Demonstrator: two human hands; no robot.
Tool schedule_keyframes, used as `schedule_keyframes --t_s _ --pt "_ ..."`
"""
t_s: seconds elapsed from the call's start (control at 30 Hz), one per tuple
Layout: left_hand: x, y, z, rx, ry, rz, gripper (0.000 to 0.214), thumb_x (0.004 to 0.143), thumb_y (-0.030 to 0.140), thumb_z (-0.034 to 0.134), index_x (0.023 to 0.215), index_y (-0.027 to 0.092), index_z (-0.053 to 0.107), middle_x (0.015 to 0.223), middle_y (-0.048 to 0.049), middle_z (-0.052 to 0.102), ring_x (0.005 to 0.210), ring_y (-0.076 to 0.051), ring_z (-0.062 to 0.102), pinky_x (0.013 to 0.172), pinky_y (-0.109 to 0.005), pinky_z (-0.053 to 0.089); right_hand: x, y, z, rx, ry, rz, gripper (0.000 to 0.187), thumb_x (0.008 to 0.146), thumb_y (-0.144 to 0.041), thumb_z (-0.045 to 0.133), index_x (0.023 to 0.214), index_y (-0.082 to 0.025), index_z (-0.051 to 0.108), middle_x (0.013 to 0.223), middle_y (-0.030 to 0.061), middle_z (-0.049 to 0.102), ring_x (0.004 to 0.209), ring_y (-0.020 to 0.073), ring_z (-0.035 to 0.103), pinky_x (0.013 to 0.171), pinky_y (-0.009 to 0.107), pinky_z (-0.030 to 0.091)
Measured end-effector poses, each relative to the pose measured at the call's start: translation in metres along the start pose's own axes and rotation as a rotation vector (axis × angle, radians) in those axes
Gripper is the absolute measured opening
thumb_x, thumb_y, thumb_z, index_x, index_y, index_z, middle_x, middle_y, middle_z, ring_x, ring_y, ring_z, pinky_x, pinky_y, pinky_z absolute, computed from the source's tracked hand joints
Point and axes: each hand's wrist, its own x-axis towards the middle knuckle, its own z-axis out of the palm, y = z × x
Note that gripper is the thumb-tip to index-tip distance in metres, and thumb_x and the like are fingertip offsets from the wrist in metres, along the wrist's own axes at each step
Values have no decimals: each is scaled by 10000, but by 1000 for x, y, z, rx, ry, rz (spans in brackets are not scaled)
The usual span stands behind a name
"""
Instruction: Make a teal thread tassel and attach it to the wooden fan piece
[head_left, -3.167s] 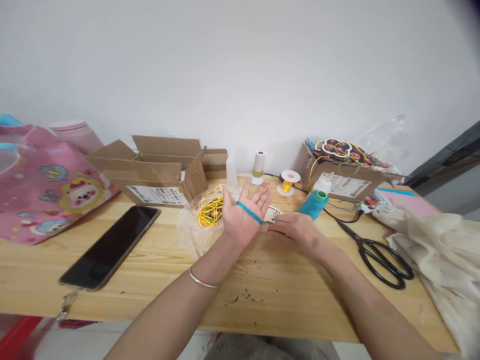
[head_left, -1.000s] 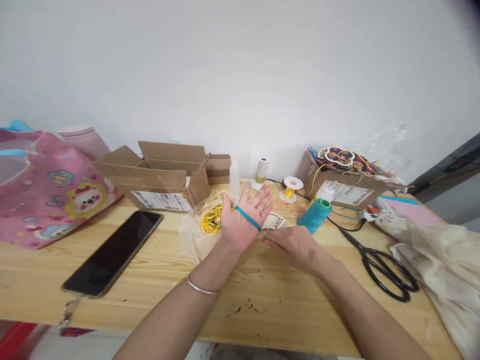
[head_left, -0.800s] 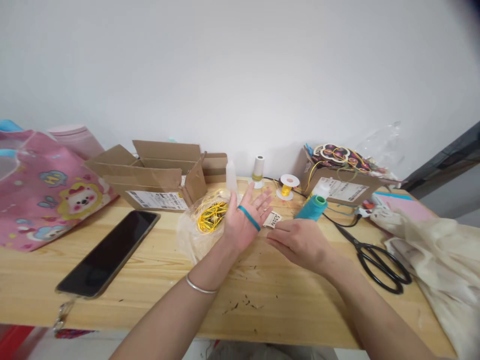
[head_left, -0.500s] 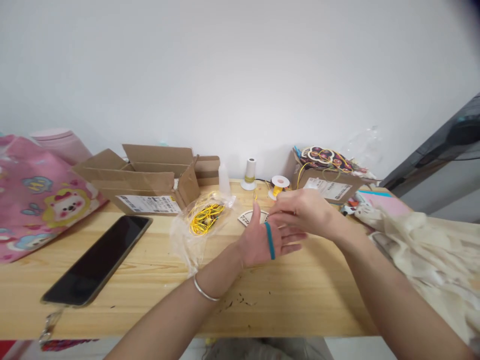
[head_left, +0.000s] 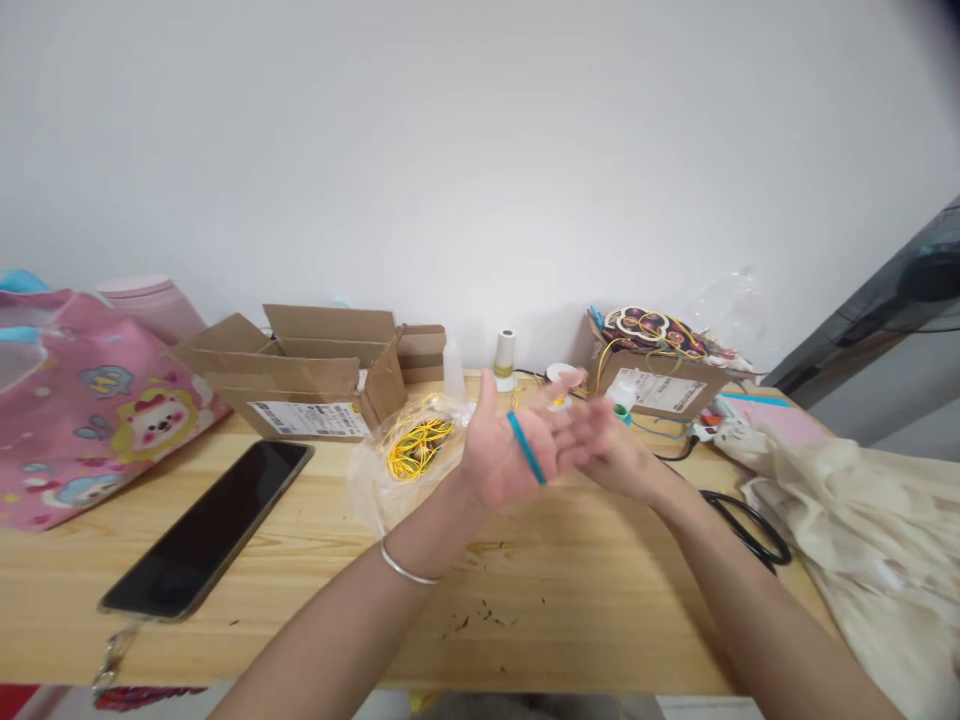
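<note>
My left hand (head_left: 510,450) is raised over the middle of the wooden table (head_left: 570,590), palm up and fingers spread. A band of teal thread (head_left: 526,447) is wound across its palm. My right hand (head_left: 626,460) sits just behind and to the right of the left fingers; its own fingers are blurred and partly hidden by them. The teal thread spool (head_left: 622,410) shows only by its green top behind the right hand. A clear plastic bag of yellow cord (head_left: 415,446) lies just left of the left hand.
A black phone (head_left: 208,527) lies at the front left. An open cardboard box (head_left: 300,372) and a pink printed bag (head_left: 82,400) stand at the back left. A white spool (head_left: 505,358), a box of decorated pieces (head_left: 660,362), black scissors (head_left: 748,517) and cream cloth (head_left: 870,540) fill the right.
My left hand has lifted and turned its fingers to the right. My right hand left the table, rose over the left hand, then dropped behind the left fingers. The view has shifted slightly.
</note>
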Motion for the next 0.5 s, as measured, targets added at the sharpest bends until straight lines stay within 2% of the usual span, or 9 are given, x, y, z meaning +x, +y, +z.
schedule_keyframes --t_s 0.07,0.2,0.37,0.43,0.5 --pt "10 10 -5 -44 127 213 683 740 662 223 1178 196 462 1122 -119 554 1093 -233 480 923 -374 331 -3 -3 1 -60 -37 -23 230 840 -242 434 760 -174 638 684 16 643 601 101 556 520 196 349" --pt "26 20 -26 -63 257 338 595 766 597 307 1198 206 424 1199 -122 494 1100 -222 475 895 -356 375 -3 -10 -3 -272 -96 -57 256 854 -254 406 752 -178 628 640 21 622 575 104 545 508 220 312" --pt "32 7 -44 -46 354 356 571 762 567 370 1201 204 408 1136 -131 528 1033 -204 523 860 -330 400 4 -20 -18 -359 -103 -79 273 859 -296 402 737 -195 625 669 31 629 573 103 534 499 229 287" --pt "31 -3 -46 -28 369 273 596 755 594 346 1187 191 424 1084 -125 559 983 -198 546 843 -325 405 10 -21 -27 -340 -127 -61 242 850 -303 423 788 -205 635 741 37 647 627 111 553 511 220 297" --pt "29 -13 -43 -10 300 104 689 729 662 278 1150 150 467 1036 -129 584 936 -207 559 848 -337 394 18 -20 -37 -283 -158 -32 214 835 -308 454 817 -205 641 795 35 654 670 113 563 521 206 306"
